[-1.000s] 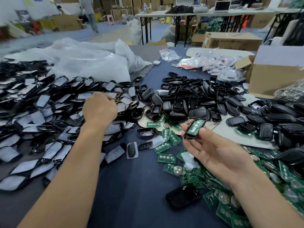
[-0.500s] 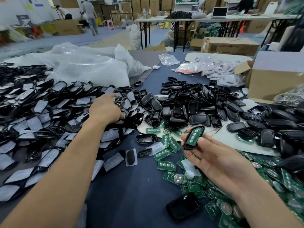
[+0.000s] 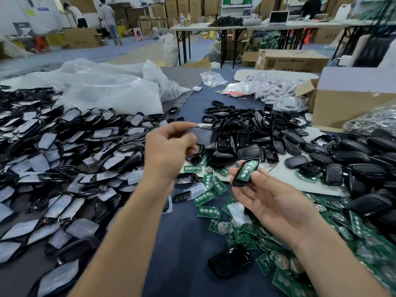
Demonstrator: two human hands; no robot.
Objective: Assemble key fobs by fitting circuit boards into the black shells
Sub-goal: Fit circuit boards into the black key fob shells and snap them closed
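Black plastic everywhere, honestly. The bit that matters is up in the person's right hand [image 3: 278, 204]: palm up, with a black shell [image 3: 237, 182] pinched between the thumb on its left edge and the fingertips [image 3: 258, 175] on its right. The shell sits right out at the tips of the fingers, not down in the palm, tilted with its open side facing up. A green circuit board [image 3: 246, 170] lies inside it, with a row of round silver contacts showing.

The left hand [image 3: 169, 151] is raised just left of that and a bit further back, fingers curled, pinching a film-covered piece [image 3: 203, 136] that sticks out to the right of its fingertips. It's too blurry to make out more. The two hands are near each other but apart.

Under them, loose boards [image 3: 209, 211] lie scattered on the dark blue table [image 3: 184, 243], and one glossy shell [image 3: 230, 264] lies by itself near the front edge. A huge heap of filmed parts [image 3: 64, 159] covers the left side, a pile of empty shells [image 3: 246, 129] sits behind the hands, and there's a cardboard box [image 3: 347, 106] far right.
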